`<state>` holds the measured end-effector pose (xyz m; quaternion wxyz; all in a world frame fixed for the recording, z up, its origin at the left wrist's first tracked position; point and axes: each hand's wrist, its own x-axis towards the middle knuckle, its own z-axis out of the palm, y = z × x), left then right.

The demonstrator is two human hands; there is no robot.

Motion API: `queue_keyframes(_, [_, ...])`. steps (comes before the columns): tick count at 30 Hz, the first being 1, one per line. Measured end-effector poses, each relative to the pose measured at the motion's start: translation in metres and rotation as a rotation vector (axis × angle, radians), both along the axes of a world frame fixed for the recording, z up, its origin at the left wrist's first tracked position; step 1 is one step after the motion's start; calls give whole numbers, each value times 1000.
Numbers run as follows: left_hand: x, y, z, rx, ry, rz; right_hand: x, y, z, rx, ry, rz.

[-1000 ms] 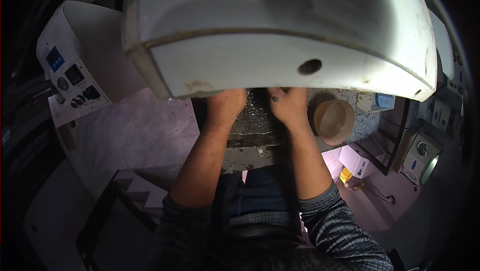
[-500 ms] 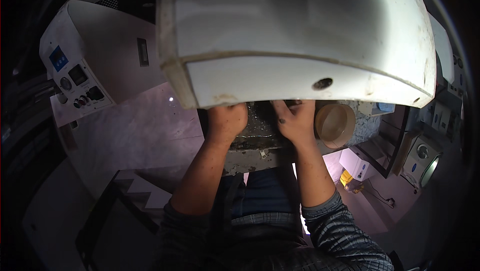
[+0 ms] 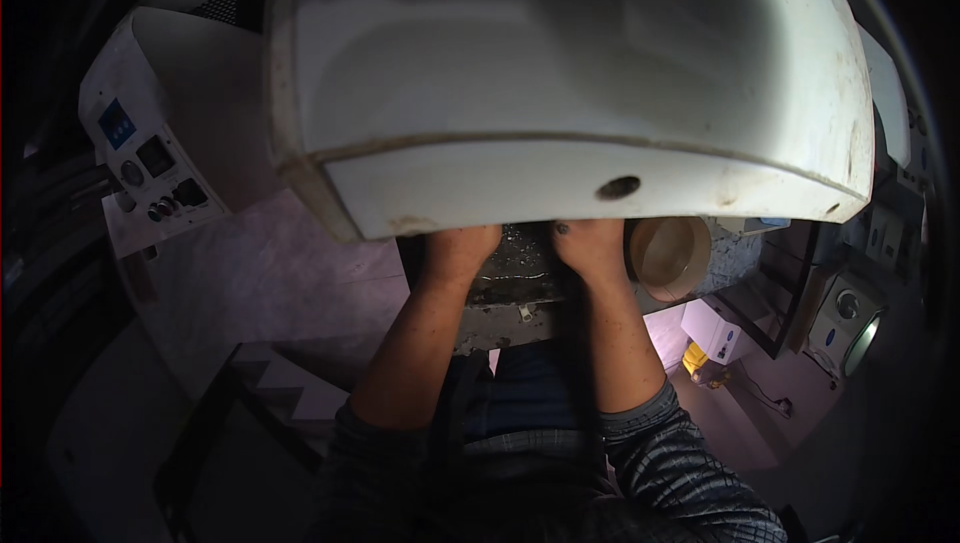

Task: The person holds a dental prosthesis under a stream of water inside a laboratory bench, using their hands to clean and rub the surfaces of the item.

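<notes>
Both my hands reach in under the front edge of a large white machine housing (image 3: 560, 183). Of my left hand (image 3: 468, 248) only the back and wrist show; its fingers are hidden by the housing. My right hand (image 3: 592, 245) is likewise covered past the knuckles, with a dark spot on its skin. Between them lies a dark, wet surface (image 3: 515, 258) with shiny drops on it. Whatever the fingers touch or hold cannot be seen. Just right of my right hand stands a round, tan translucent bowl (image 3: 672, 255).
A grey worn ledge (image 3: 500, 321) runs between me and the wet surface. At the left is a white control box (image 3: 165, 168) with dials and knobs. White devices (image 3: 845, 313) and a yellow item (image 3: 693, 358) lie to the right. A dark frame (image 3: 190, 433) stands lower left.
The housing fills more of the view, its lower edge further left and lower. My hands have gone deeper under it, so the right thumb and fingers seen before are now hidden.
</notes>
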<state>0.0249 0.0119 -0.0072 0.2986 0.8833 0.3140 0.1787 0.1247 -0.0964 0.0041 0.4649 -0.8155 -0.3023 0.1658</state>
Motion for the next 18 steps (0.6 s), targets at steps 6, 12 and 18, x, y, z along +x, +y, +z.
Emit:
queue_keyframes(6, [-1, -24, -17, 164, -85, 62, 11, -19, -5, -183, -230, 153])
queue_keyframes(12, [2, -33, -28, -426, -281, 219, 11, -12, 15, -213, -253, 180])
queue_keyframes(18, [9, -43, -32, -824, -445, 403, 14, -9, 24, -246, -228, 150])
